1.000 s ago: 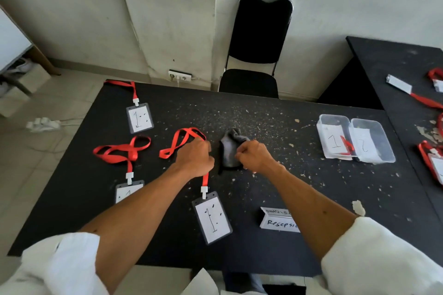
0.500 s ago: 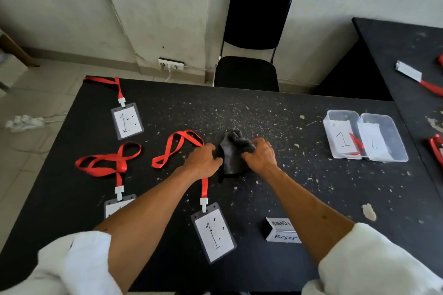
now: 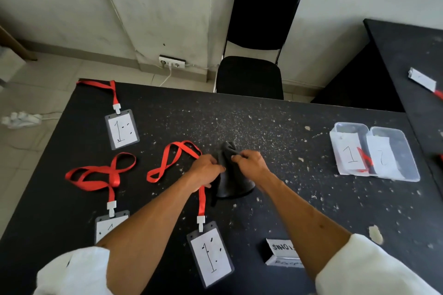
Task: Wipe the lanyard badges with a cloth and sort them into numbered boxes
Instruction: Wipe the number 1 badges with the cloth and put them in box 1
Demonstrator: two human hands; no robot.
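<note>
Dark grey cloth (image 3: 231, 181), bunched on the black bench (image 3: 311, 163), is pinched in the curled fingers of left hand (image 3: 206, 171) and right hand (image 3: 250, 164), and is best spread flat before wiping the near red-strapped badge (image 3: 211, 257).

The left forearm (image 3: 143, 223) covers part of the badge (image 3: 107, 224) at the table's (image 3: 287, 127) near left corner. The right forearm (image 3: 309, 223) hides one end of the folded sign (image 3: 280, 248) at the near edge.

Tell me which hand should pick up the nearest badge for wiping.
Left, probably. Both grip the cloth, but the left hand sits over the strap of that badge; the right hand is farther off.
</note>
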